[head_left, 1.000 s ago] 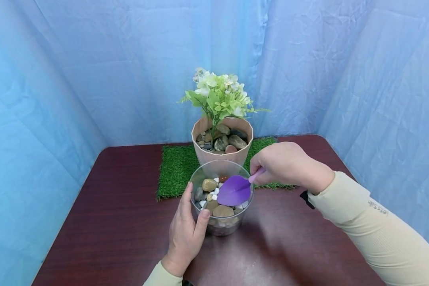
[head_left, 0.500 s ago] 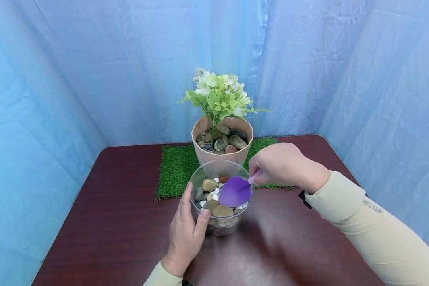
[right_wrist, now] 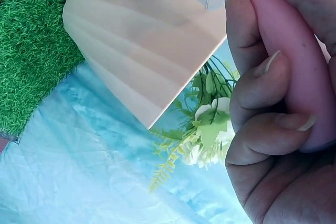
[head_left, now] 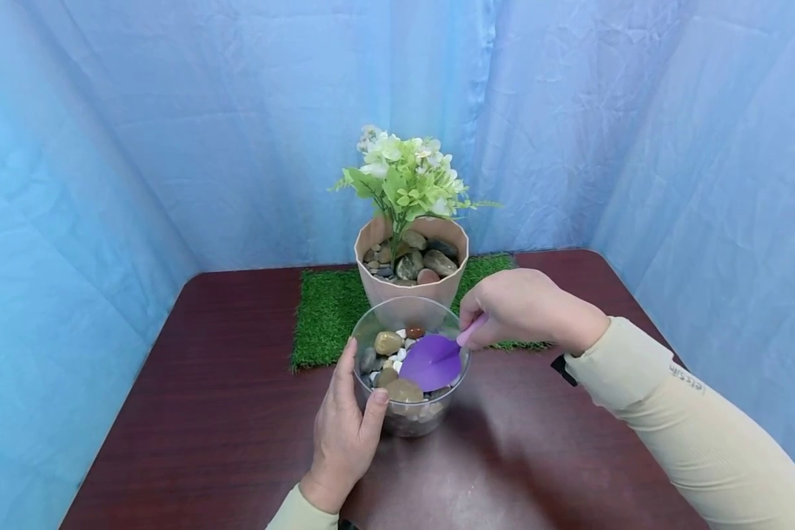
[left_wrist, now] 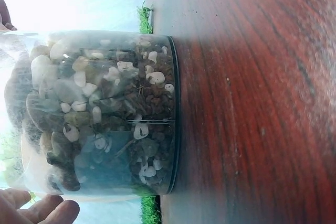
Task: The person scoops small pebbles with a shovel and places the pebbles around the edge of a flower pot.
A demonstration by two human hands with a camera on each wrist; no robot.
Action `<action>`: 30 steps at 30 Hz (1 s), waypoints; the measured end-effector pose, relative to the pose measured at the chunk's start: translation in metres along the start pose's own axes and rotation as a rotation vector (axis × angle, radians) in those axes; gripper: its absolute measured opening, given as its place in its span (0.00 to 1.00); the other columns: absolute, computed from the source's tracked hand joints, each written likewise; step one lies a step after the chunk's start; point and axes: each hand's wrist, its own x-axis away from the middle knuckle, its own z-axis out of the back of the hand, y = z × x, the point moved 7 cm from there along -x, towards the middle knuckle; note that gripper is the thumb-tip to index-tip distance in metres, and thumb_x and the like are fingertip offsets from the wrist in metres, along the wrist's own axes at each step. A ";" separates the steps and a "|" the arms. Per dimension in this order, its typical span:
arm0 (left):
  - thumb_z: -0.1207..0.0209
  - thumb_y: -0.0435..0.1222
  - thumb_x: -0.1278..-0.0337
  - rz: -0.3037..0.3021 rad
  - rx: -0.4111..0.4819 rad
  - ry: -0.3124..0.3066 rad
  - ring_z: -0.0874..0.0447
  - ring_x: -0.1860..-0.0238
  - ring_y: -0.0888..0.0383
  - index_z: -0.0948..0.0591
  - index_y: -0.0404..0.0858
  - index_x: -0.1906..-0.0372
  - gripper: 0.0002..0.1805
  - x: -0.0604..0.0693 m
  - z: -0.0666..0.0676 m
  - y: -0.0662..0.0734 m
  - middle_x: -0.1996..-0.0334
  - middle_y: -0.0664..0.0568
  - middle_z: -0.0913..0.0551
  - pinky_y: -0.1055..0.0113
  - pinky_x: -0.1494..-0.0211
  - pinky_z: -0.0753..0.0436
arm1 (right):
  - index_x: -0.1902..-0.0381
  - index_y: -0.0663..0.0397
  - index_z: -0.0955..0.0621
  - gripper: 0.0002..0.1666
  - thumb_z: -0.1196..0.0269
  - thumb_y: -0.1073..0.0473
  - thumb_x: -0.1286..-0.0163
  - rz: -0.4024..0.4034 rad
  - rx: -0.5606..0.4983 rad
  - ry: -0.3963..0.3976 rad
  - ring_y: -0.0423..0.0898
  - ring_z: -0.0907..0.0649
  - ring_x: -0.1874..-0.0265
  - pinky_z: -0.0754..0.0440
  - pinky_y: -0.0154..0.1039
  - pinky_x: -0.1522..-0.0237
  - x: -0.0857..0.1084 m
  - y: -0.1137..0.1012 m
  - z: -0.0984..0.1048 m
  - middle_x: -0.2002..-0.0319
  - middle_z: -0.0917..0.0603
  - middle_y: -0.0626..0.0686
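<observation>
In the head view my right hand grips a small trowel with a purple blade and pink handle. Its fingers wrap round the pink handle in the right wrist view. The blade lies over the stones inside a clear round container, hiding those under it. My left hand rests against the container's left side, fingers extended and thumb near the front rim. Through the wall, the left wrist view shows white pebbles, larger stones and dark bits at the base.
Directly behind the container stands a peach pot holding stones and a plant with white flowers. The pot is on a green grass mat. The dark wooden table is bounded by blue curtains.
The trowel blade has dipped lower and nearer the front of the container, now partly covering the tan stone there, which has shifted slightly left. The left hand stays in place.
</observation>
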 end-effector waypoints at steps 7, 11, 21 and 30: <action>0.37 0.40 0.34 -0.005 0.001 0.004 0.29 0.25 0.46 0.44 0.41 0.16 0.45 -0.001 0.000 0.001 0.20 0.46 0.36 0.46 0.31 0.24 | 0.76 0.23 0.15 0.09 0.25 0.42 0.38 0.004 -0.077 0.000 0.35 0.23 0.77 0.26 0.38 0.73 0.003 0.006 0.000 0.79 0.21 0.29; 0.37 0.39 0.34 -0.001 -0.001 0.003 0.29 0.25 0.46 0.44 0.40 0.16 0.45 -0.001 0.001 0.001 0.20 0.46 0.36 0.46 0.31 0.24 | 0.75 0.25 0.14 0.09 0.25 0.42 0.37 0.041 -0.113 0.009 0.34 0.25 0.78 0.27 0.37 0.74 0.003 0.005 0.000 0.80 0.22 0.30; 0.37 0.39 0.34 0.010 -0.003 -0.011 0.30 0.25 0.46 0.44 0.41 0.16 0.45 0.000 0.000 0.000 0.20 0.45 0.36 0.45 0.30 0.24 | 0.73 0.25 0.14 0.07 0.26 0.43 0.36 0.052 -0.127 0.003 0.35 0.24 0.77 0.26 0.38 0.72 -0.003 0.002 -0.009 0.79 0.21 0.30; 0.37 0.38 0.34 0.019 -0.006 -0.015 0.30 0.24 0.47 0.45 0.42 0.16 0.46 0.000 0.000 0.000 0.20 0.46 0.36 0.45 0.30 0.24 | 0.73 0.25 0.12 0.06 0.26 0.42 0.36 0.066 -0.130 0.021 0.34 0.25 0.79 0.26 0.37 0.73 -0.005 -0.005 -0.015 0.79 0.20 0.28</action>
